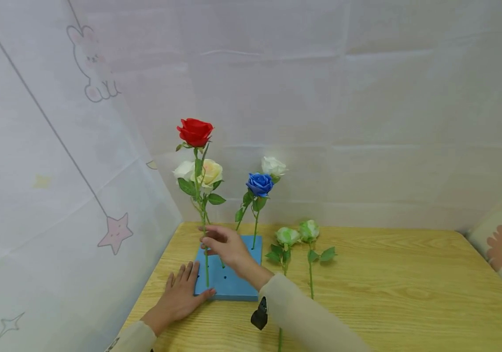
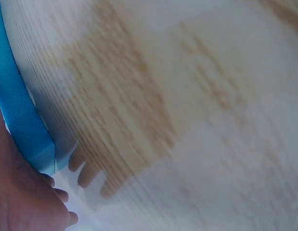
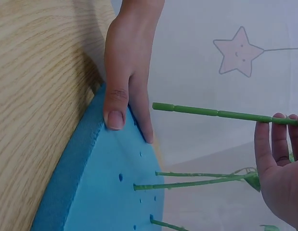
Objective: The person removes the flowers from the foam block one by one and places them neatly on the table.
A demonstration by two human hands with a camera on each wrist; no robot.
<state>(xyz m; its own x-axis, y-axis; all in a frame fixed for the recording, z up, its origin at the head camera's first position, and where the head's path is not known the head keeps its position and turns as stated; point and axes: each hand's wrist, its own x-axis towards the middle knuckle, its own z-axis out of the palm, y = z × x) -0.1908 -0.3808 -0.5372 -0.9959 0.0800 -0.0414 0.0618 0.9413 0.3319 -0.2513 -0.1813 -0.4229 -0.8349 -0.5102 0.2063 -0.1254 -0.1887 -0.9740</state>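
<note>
My right hand (image 1: 231, 249) pinches the green stem of a red rose (image 1: 195, 132), which stands upright with its bloom above the other flowers. In the right wrist view the stem's cut end (image 3: 163, 107) hangs apart from the blue foam board (image 3: 91, 192). My left hand (image 1: 178, 296) rests at the board's near left corner, fingers straight along the side and thumb on the near edge. A cream rose (image 1: 212, 173), a blue rose (image 1: 260, 185) and white roses (image 1: 273, 166) rise behind; several stems stand in holes in the board.
Two pale green roses (image 1: 288, 236) lie on the wooden table (image 1: 392, 283) to the right of the board, their stems toward me. A patterned cloth (image 1: 57, 205) hangs at the left, and a plain one (image 1: 387, 122) behind the table.
</note>
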